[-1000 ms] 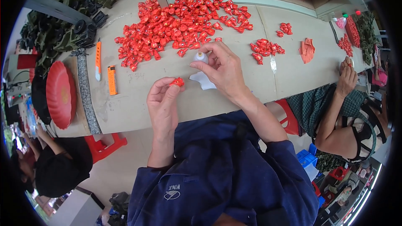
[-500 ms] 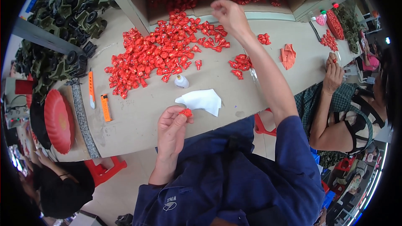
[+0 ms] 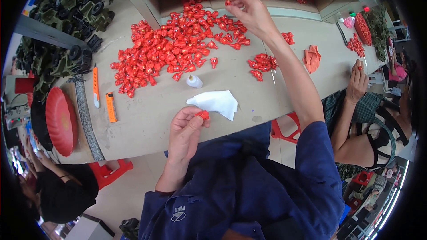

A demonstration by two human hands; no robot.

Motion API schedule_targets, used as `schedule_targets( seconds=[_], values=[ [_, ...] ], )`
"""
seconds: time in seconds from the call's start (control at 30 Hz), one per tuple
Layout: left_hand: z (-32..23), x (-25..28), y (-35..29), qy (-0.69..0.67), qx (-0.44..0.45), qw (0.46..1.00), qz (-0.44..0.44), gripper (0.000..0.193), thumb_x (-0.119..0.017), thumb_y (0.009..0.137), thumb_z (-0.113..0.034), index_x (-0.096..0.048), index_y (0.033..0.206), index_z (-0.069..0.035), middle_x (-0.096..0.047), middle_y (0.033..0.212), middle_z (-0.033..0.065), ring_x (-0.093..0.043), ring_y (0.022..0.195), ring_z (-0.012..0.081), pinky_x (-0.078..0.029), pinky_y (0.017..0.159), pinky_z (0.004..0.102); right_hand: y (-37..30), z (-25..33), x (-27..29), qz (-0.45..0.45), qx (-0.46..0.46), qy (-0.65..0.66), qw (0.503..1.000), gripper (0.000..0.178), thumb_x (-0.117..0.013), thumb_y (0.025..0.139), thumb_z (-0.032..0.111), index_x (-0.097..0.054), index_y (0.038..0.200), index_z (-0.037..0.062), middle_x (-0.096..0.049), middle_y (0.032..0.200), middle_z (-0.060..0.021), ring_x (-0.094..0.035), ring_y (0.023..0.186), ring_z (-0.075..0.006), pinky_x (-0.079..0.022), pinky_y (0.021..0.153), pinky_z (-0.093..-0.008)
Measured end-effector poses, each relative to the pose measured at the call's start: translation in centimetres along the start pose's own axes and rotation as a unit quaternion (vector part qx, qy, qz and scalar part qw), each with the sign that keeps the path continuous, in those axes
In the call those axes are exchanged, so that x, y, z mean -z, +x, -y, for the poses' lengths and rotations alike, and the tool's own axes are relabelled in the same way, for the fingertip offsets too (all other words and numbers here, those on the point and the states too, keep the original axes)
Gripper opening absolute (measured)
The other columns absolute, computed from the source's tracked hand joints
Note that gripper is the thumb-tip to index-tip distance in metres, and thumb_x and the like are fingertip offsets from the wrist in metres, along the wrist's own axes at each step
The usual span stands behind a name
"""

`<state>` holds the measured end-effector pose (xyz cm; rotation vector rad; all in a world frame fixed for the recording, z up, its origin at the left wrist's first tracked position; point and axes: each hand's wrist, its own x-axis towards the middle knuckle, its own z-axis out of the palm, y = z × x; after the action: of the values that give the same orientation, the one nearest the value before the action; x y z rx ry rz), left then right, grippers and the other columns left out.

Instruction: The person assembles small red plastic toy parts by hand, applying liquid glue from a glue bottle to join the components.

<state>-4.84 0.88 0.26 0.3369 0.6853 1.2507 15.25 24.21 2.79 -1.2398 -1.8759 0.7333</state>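
My left hand [image 3: 187,129] is closed in a pinch on a small red plastic part [image 3: 203,114], just in front of a folded white cloth [image 3: 218,103]. Farther off, my right hand [image 3: 251,12] is raised by the front opening of a grey box [image 3: 284,14]. Its thumb and fingertips pinch another small red part [image 3: 228,2]. Left of that hand spreads a big pile of similar red parts [image 3: 164,49]. A small white dropper bottle [image 3: 194,81] stands between the pile and the cloth.
Smaller red clusters [image 3: 262,64] and an orange-red cloth piece [image 3: 312,58] lie to the right. An orange cutter [image 3: 95,86] and an orange lighter [image 3: 111,107] lie left, near a red scalloped tray [image 3: 61,122]. Green toy vehicles [image 3: 66,9] fill the far left. A co-worker's hand [image 3: 357,82] is at right.
My right hand's fingers have closed together, and a red part now shows in them at the box opening. My left hand keeps its part; the whole view has shifted slightly.
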Motion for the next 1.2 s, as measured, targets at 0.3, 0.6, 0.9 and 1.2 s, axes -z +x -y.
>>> schedule_targets(
  seconds=[0.3, 0.6, 0.9, 1.2],
  values=[
    [1.0, -1.0, 0.1, -0.006, 0.007, 1.0, 0.019, 0.015, -0.055, 0.082, -0.005, -0.055, 0.096, -0.001, -0.06, 0.086, 0.0089, -0.056, 0.078, 0.0152, -0.043, 0.069, 0.0264, -15.5, 8.7, -0.2, 0.082, -0.18, 0.331, 0.923, 0.018, -0.056, 0.082, 0.008, -0.058, 0.098, -0.0003, -0.06, 0.085, -0.0027, -0.05, 0.071, -0.004, -0.038, 0.057, -0.0172],
    [2.1, -1.3, -0.1, 0.017, 0.009, 0.999, 0.029, 0.016, -0.057, 0.081, -0.006, -0.055, 0.095, 0.0, -0.06, 0.087, 0.0084, -0.057, 0.077, 0.0143, -0.045, 0.068, 0.0262, -18.5, 8.8, -1.5, 0.033, -0.14, 0.258, 0.956, 0.011, -0.058, 0.08, 0.008, -0.062, 0.081, -0.0022, -0.06, 0.067, -0.006, -0.054, 0.06, -0.0099, -0.043, 0.054, -0.0217],
    [2.2, -1.4, -0.4, 0.102, -0.014, 0.995, 0.006, 0.015, -0.06, 0.077, -0.001, -0.057, 0.092, 0.0, -0.061, 0.086, 0.007, -0.057, 0.077, 0.0105, -0.046, 0.069, 0.0226, -18.2, 9.6, -1.4, 0.063, -0.097, 0.149, 0.982, 0.01, -0.059, 0.079, 0.008, -0.062, 0.077, -0.0011, -0.059, 0.065, -0.0077, -0.053, 0.056, -0.0124, -0.041, 0.051, -0.0231],
    [2.1, -1.3, -0.2, 0.076, -0.001, 0.997, 0.01, 0.016, -0.061, 0.076, 0.0, -0.057, 0.092, 0.0, -0.061, 0.086, 0.0067, -0.056, 0.076, 0.0098, -0.046, 0.07, 0.022, -18.9, 9.6, -2.4, 0.026, -0.067, 0.112, 0.991, 0.009, -0.061, 0.076, 0.008, -0.064, 0.079, 0.0001, -0.06, 0.066, -0.0105, -0.057, 0.058, -0.018, -0.043, 0.052, -0.0255]
  ],
)
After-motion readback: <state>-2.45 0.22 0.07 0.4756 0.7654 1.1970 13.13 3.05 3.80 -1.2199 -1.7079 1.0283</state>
